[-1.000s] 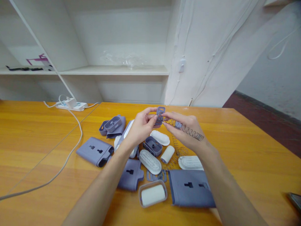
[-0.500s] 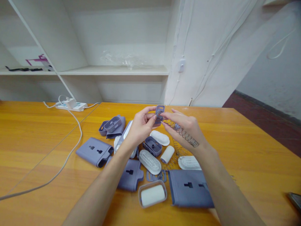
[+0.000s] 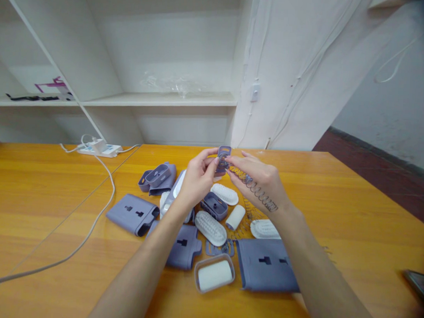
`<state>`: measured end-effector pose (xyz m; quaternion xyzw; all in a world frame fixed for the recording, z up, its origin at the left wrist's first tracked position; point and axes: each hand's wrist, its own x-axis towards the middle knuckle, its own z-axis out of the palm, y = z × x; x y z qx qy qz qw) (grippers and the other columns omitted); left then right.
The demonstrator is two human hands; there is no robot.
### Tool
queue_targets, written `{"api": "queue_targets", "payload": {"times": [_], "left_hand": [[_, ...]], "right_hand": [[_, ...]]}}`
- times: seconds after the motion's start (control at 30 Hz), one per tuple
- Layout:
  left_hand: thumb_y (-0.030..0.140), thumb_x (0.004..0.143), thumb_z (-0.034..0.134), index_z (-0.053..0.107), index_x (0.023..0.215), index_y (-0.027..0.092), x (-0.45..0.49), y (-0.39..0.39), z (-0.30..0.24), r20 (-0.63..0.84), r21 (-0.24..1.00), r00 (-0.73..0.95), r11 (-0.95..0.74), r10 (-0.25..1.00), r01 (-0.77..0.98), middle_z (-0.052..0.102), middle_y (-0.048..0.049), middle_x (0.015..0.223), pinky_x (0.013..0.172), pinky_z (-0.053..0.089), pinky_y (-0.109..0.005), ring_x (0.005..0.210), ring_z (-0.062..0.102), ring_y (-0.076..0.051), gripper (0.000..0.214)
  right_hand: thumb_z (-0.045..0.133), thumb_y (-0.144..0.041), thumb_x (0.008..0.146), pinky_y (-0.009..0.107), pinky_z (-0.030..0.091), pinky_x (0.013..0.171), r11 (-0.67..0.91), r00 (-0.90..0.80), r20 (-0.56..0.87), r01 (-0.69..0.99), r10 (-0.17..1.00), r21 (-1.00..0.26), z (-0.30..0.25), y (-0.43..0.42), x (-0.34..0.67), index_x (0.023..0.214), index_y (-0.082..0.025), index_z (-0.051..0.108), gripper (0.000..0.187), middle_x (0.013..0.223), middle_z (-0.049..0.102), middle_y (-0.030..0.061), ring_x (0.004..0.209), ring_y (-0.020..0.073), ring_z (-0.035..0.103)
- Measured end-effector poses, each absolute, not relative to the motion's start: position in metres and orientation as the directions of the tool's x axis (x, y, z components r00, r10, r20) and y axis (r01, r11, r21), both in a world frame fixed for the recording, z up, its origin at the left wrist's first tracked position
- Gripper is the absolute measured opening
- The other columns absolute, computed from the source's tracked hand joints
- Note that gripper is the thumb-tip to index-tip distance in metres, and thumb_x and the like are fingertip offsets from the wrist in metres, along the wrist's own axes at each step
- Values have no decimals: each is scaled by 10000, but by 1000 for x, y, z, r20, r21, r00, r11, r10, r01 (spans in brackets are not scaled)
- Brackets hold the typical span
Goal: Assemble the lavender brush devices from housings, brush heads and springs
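Observation:
Between thumb and fingers, my left hand (image 3: 201, 175) grips a small purple plastic plate (image 3: 224, 151) with a slot at its top, held up above the table. The fingertips of my right hand (image 3: 256, 177) are closed on the end of a metal coil spring (image 3: 264, 198) against the plate's face. The spring's long loose part trails back over the right hand toward the wrist. Exactly how the spring end meets the plate is partly hidden by the fingers. Below lie a purple oval housing (image 3: 214, 205), a white bristled oval pad (image 3: 211, 228) and a white roller (image 3: 235, 218).
Purple flat cases (image 3: 131, 213) lie left, another case (image 3: 264, 263) right. A clear box (image 3: 198, 283) with a white block stands in front. Several springs and more white pads (image 3: 224, 194) lie about. A power strip (image 3: 110, 150) with cable is back left; a dark device (image 3: 418, 284) far right.
Both hands stay almost in place at the plate, with only slight finger movement around the spring end. The whole view has shifted very slightly.

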<state>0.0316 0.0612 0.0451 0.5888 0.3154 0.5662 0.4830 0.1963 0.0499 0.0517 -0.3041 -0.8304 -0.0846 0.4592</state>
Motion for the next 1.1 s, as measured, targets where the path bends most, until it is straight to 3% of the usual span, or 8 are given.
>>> {"api": "queue_targets", "payload": {"times": [0.3, 0.6, 0.87, 1.1], "left_hand": [[256, 863, 612, 572, 1113, 152, 32, 61, 47, 313, 940, 184, -277, 932, -197, 747, -64, 893, 735, 584, -297, 800, 712, -167, 273], [261, 806, 689, 562, 1085, 138, 29, 64, 46, 236, 952, 254, -171, 938, -253, 749, -65, 840, 737, 584, -328, 747, 715, -171, 329], [331, 779, 727, 598, 1123, 121, 28, 63, 48, 178, 967, 233, -126, 956, -220, 751, -76, 848, 723, 592, -331, 702, 709, -163, 423], [328, 790, 714, 615, 1084, 111, 28, 63, 48, 171, 972, 199, -133, 965, -192, 752, -72, 802, 697, 595, -314, 648, 706, -157, 379]], "right_hand": [[582, -164, 874, 402, 511, 984, 778, -365, 802, 601, 473, -185, 53, 48, 196, 1071, -238, 675, 230, 1057, 747, 31, 941, 205, 707], [593, -225, 861, 318, 552, 771, 726, -326, 704, 567, 631, -389, 54, 46, 200, 1055, -209, 692, 218, 995, 746, 66, 868, 214, 713], [589, -251, 861, 313, 554, 756, 722, -333, 683, 550, 650, -419, 52, 48, 201, 1022, -245, 711, 203, 961, 756, 37, 857, 214, 719], [588, -252, 864, 311, 552, 774, 716, -328, 668, 527, 668, -458, 52, 47, 201, 1065, -233, 703, 233, 980, 756, 37, 861, 201, 719]]}}
